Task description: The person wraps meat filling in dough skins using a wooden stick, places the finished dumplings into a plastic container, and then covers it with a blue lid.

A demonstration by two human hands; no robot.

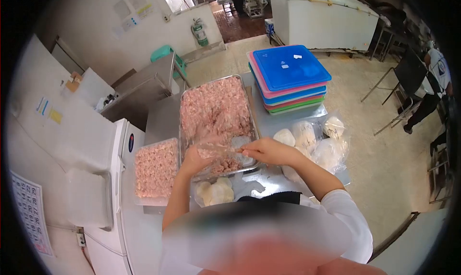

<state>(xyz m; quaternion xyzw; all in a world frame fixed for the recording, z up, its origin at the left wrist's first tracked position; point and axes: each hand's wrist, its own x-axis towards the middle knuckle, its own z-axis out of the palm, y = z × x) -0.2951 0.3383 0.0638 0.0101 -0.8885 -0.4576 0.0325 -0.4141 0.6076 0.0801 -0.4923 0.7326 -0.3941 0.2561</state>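
Note:
A large metal tray (251, 112) holds a mass of pink ground meat (216, 99); part of its bottom shows near the front right corner. My right hand (264, 151) is closed round the end of a thin flat tool (218, 147), blurred, which reaches left over the tray. My left hand (194, 160) is at the tray's left front, by the tool's far end and some meat; its fingers are smeared by motion. Round pale dough-like pieces in a plastic bag (215, 192) lie just in front of the tray.
Left of the tray stands a shallow container of portioned meat (156, 171). Stacked coloured lids (292, 68) are at the back right, with bagged white rounds (331, 152) nearer. A chair (408, 75) and a person (437, 73) are far right; a white chest freezer (326, 20) stands behind.

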